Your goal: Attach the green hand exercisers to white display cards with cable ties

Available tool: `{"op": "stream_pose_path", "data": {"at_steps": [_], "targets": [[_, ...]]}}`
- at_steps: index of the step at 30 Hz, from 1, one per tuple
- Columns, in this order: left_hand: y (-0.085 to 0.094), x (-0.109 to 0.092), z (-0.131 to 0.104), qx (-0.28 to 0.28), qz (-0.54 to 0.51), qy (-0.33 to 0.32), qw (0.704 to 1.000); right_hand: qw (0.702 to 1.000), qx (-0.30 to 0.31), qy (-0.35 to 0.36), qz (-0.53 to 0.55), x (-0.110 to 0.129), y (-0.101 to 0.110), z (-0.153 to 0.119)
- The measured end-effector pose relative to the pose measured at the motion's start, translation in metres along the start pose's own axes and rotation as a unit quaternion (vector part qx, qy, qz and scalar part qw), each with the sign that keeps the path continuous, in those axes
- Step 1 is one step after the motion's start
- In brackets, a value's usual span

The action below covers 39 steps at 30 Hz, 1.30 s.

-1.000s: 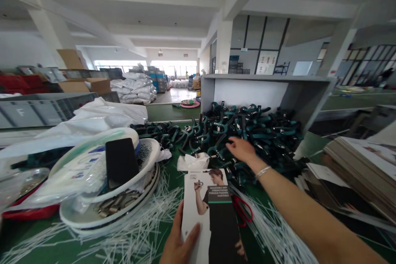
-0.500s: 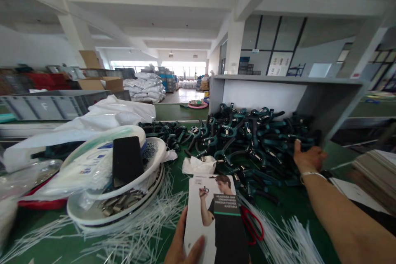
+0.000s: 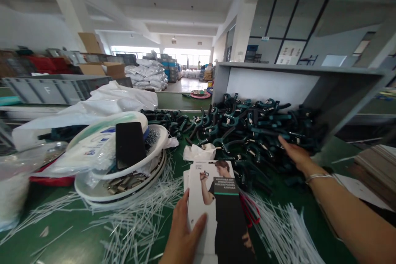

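Observation:
My left hand (image 3: 185,227) grips a printed cardboard package (image 3: 227,214) by its left side, thumb across the front. The package is white and dark, with a picture of a person and the words "adjustable grip strengthener". My right hand (image 3: 295,154) reaches over a big pile of dark green and black hand grips (image 3: 253,132), fingers stretched toward them; whether it touches one is unclear. Red-handled scissors (image 3: 251,210) lie partly behind the package. A crumpled white wrapping (image 3: 199,152) rests just beyond the package.
Stacked white bowls (image 3: 120,194) hold metal parts, with a black phone (image 3: 130,145) on top. Thin white plastic ties (image 3: 136,231) are scattered across the green table (image 3: 68,239). A grey shelf box (image 3: 300,67) stands behind the pile. Cardboard sheets (image 3: 375,169) are stacked at right.
My right hand has moved left over the pile, with its fingers now extended forward. The view has shifted slightly. My left hand still holds the package.

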<state>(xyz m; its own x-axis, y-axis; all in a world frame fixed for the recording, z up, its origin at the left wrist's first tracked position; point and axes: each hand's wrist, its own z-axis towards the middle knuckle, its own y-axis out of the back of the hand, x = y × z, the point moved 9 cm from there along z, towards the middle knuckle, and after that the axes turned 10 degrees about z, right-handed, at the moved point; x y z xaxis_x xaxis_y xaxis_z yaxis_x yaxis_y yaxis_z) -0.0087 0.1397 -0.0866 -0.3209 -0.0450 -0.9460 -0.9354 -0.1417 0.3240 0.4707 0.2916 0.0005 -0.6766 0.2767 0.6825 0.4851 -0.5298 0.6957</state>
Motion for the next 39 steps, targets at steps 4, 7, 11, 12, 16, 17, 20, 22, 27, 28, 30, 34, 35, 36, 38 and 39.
{"op": "stream_pose_path", "data": {"at_steps": [4, 7, 11, 12, 16, 17, 20, 22, 27, 28, 30, 34, 35, 36, 38, 39], "targets": [[0.001, -0.004, 0.001, 0.040, 0.034, 0.002, 0.999, 0.999, 0.018, -0.029, -0.020, 0.014, -0.009, -0.015], [0.003, -0.002, 0.001, 0.081, 0.013, 0.015, 0.997, 0.996, 0.037, -0.032, -0.072, 0.035, -0.006, -0.030], [0.003, 0.001, -0.002, 0.134, -0.101, 0.104, 0.980, 0.989, 0.106, 0.055, -0.089, 0.082, -0.030, -0.068], [0.005, 0.002, -0.003, 0.133, -0.133, 0.134, 0.973, 0.982, 0.128, 0.096, -0.101, 0.098, -0.043, -0.080], [0.001, 0.001, -0.020, 0.132, -0.252, 0.232, 0.930, 0.963, 0.137, 0.138, -0.186, 0.142, -0.083, -0.101], [-0.004, 0.000, -0.026, 0.141, -0.274, 0.247, 0.919, 0.962, 0.141, 0.141, -0.189, 0.150, -0.088, -0.101], [-0.016, -0.006, -0.045, 0.166, -0.319, 0.249, 0.899, 0.954, 0.172, 0.167, -0.182, 0.167, -0.085, -0.101], [-0.018, -0.009, -0.051, 0.159, -0.330, 0.235, 0.900, 0.947, 0.187, 0.190, -0.179, 0.169, -0.066, -0.115], [-0.016, -0.010, -0.045, 0.154, -0.290, 0.238, 0.914, 0.931, 0.202, 0.227, -0.201, 0.134, -0.020, -0.210], [-0.016, -0.012, -0.040, 0.165, -0.273, 0.231, 0.919, 0.924, 0.226, 0.228, -0.209, 0.121, -0.021, -0.233], [-0.016, -0.017, -0.029, 0.184, -0.239, 0.211, 0.930, 0.913, 0.259, 0.226, -0.219, 0.101, -0.026, -0.268], [-0.013, -0.024, -0.013, 0.219, -0.207, 0.174, 0.938, 0.914, 0.269, 0.201, -0.227, 0.087, -0.034, -0.288], [-0.012, -0.025, -0.011, 0.228, -0.203, 0.167, 0.937, 0.914, 0.273, 0.193, -0.230, 0.087, -0.034, -0.285], [-0.011, -0.025, -0.010, 0.237, -0.200, 0.162, 0.937, 0.913, 0.278, 0.187, -0.232, 0.089, -0.032, -0.281], [-0.008, -0.026, -0.011, 0.250, -0.200, 0.151, 0.935, 0.911, 0.288, 0.179, -0.233, 0.091, -0.023, -0.272], [-0.007, -0.026, -0.012, 0.256, -0.201, 0.145, 0.934, 0.911, 0.292, 0.175, -0.231, 0.090, -0.015, -0.268]]}}
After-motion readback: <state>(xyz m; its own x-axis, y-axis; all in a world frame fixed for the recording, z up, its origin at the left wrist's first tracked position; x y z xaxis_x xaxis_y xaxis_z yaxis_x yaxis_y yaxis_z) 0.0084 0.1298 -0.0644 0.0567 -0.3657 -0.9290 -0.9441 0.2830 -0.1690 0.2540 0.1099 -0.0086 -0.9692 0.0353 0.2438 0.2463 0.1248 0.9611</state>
